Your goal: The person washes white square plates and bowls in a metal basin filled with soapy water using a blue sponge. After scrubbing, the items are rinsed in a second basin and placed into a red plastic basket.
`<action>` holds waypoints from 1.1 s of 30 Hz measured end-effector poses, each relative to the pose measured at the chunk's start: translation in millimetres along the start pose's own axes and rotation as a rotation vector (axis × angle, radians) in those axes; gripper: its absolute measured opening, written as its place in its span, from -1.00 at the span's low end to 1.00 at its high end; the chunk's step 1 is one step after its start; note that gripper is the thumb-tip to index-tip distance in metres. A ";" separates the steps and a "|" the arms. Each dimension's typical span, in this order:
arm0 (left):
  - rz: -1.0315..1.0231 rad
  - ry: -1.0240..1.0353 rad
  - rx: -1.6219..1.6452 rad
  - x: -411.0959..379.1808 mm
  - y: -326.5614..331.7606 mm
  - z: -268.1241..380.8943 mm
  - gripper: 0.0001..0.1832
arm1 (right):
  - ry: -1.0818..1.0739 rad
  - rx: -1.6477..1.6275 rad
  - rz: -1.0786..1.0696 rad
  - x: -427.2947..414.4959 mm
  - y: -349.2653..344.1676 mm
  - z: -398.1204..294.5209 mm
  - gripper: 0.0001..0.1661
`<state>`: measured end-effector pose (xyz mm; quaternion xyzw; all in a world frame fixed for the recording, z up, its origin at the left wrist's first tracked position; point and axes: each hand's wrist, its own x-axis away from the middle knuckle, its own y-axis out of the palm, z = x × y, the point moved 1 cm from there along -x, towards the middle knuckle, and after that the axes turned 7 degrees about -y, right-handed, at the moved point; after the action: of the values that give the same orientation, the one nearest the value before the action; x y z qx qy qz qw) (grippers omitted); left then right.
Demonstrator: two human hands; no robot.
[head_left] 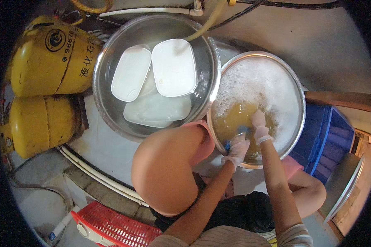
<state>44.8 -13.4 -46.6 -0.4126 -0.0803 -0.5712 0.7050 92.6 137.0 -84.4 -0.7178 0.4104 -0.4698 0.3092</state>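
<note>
A round metal basin (pixel 300 92) holds brownish water covered in white suds. My left hand (pixel 238 148), in a thin translucent glove, is closed on a blue scrubber (pixel 227 145) near the basin's lower left rim. Another blue patch shows in the water just above its fingers. My right hand (pixel 259 123), gloved too, dips into the murky water, its fingertips hidden. To the left, a larger metal basin (pixel 215 92) of water holds a white oval-cornered tray (pixel 174 68), a second white tray (pixel 132 74) and a submerged one (pixel 157 109).
Two yellow gas cylinders (pixel 52 58) lie at the left. A tan hose (pixel 208 23) runs into the larger basin. A blue plastic crate (pixel 321 145) is at the right, a red perforated basket (pixel 117 223) at the lower left. White pipes (pixel 102 179) run along a low ledge.
</note>
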 end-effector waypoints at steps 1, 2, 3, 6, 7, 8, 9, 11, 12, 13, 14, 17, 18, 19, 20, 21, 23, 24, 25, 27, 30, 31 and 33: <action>0.025 0.006 0.011 -0.5 2.2 -1.3 -0.63 | 0.003 0.030 -0.013 7.1 2.0 -2.0 -0.71; 0.050 0.012 0.022 -0.9 1.8 -1.7 -0.65 | 0.007 0.054 -0.028 14.3 3.9 -3.8 -0.70; 0.078 0.016 0.035 -2.0 4.3 -4.4 -0.67 | 0.005 0.069 -0.039 22.7 4.4 -7.6 -0.70; 0.158 0.094 0.032 -2.2 5.9 -10.7 -0.70 | -0.019 0.043 -0.034 44.1 2.1 -16.6 -0.68; 0.153 0.093 0.034 -2.5 6.5 -9.6 -0.71 | -0.050 0.031 -0.010 45.8 3.4 -14.7 -0.68; 0.149 0.091 0.036 -3.8 6.7 -8.2 -0.73 | -0.082 0.018 0.013 46.3 3.7 -12.6 -0.69; 0.146 0.087 0.035 -4.4 4.9 -7.1 -0.74 | -0.059 0.047 -0.013 46.9 3.2 -10.8 -0.69; 0.083 0.049 0.025 -3.9 2.0 -5.0 -0.74 | -0.017 0.104 -0.065 47.5 0.8 -6.6 -0.70; 0.051 0.033 0.020 -3.4 0.8 -3.0 -0.74 | -0.016 0.141 -0.081 47.2 2.4 -1.4 -0.72; 0.067 0.038 0.019 -3.8 0.5 -2.3 -0.74 | -0.019 0.179 -0.097 46.2 7.1 4.8 -0.73; 0.084 0.042 0.019 -4.2 0.2 -1.8 -0.74 | -0.023 0.216 -0.114 44.9 12.0 10.6 -0.74; 0.141 0.035 0.047 -9.0 -2.2 -11.0 -0.75 | -0.158 0.297 -0.103 45.5 24.0 2.0 -0.78; 0.162 0.028 0.062 -10.2 -3.6 -15.8 -0.75 | -0.145 0.288 -0.130 42.8 33.0 2.1 -0.78; 0.142 0.024 0.069 -8.5 -7.6 -8.7 -0.75 | -0.111 0.284 -0.143 35.4 42.7 15.6 -0.78; 0.122 0.019 0.075 -5.9 -11.6 -1.8 -0.74 | -0.076 0.280 -0.156 29.0 52.3 28.6 -0.78; 0.095 0.026 0.083 -3.8 -14.7 8.0 -0.74 | 0.005 0.215 -0.125 19.8 64.3 55.4 -0.78; 0.036 0.038 0.067 -1.9 -9.6 28.1 -0.71 | 0.163 0.088 -0.041 4.6 73.1 106.6 -0.78; 0.043 -0.005 0.041 -3.8 -11.7 19.8 -0.70 | 0.098 0.130 -0.087 7.5 74.2 89.4 -0.77; 0.061 -0.024 0.020 -5.9 -15.6 5.9 -0.69 | 0.024 0.171 -0.143 15.1 66.8 62.0 -0.77; 0.067 -0.019 -0.004 -6.4 -17.4 -6.0 -0.68 | -0.004 0.112 -0.144 30.9 35.9 16.1 -0.77; 0.174 0.079 -0.032 -1.7 -10.2 0.1 -0.67 | 0.129 -0.098 -0.002 39.3 3.2 -0.9 -0.74; 0.154 0.104 -0.049 -2.3 -7.4 1.0 -0.67 | 0.168 -0.103 0.031 38.0 -0.3 2.9 -0.73; 0.111 0.153 -0.086 -4.7 -1.5 0.6 -0.68 | 0.194 -0.164 0.091 39.3 -7.3 9.6 -0.72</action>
<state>42.1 -9.5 -48.3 -0.4014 0.0212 -0.5641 0.7212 112.4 106.5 -65.3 -0.6724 0.5075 -0.4875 0.2293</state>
